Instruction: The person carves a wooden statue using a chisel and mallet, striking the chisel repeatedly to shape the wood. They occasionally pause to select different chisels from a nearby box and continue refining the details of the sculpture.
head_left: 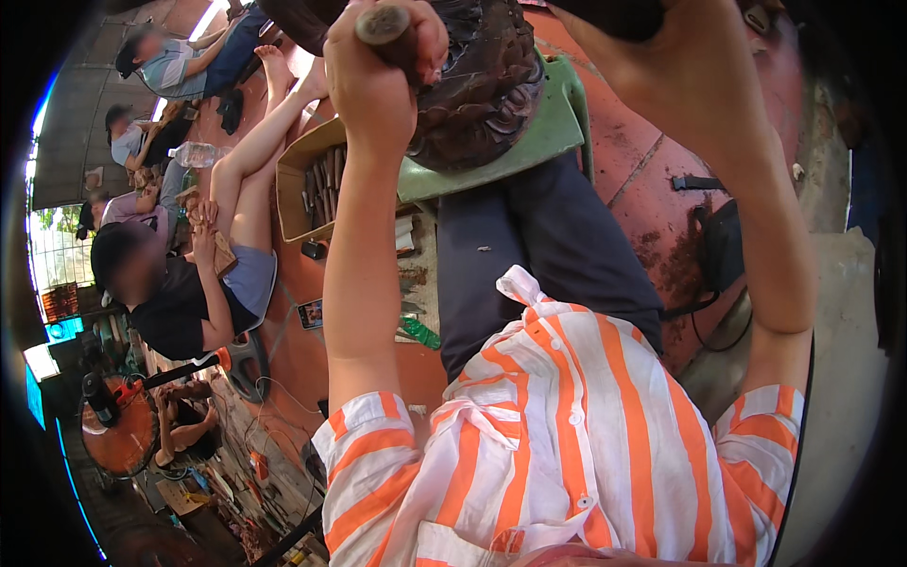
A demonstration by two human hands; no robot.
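My left hand [383,71] is closed round a wooden tool handle [385,25], its round butt end facing up; the rest of the tool is hidden. Beside it stands a dark brown wood carving [482,104] with leaf-like relief, cut off by the top edge. It rests on a green plastic stool [501,163] in front of my knees. At the top right my right hand [661,38] is raised and seems closed on a dark thing [614,13]. Its fingers are mostly out of the picture.
A cardboard box [291,194] of wooden-handled tools sits left of the stool. Nearby on the tiled floor lie a phone [310,314] and a green crumpled wrapper [419,332]. A black bag [723,246] lies right. Several people sit at left, one [189,293] close by; a fan [118,425] stands lower left.
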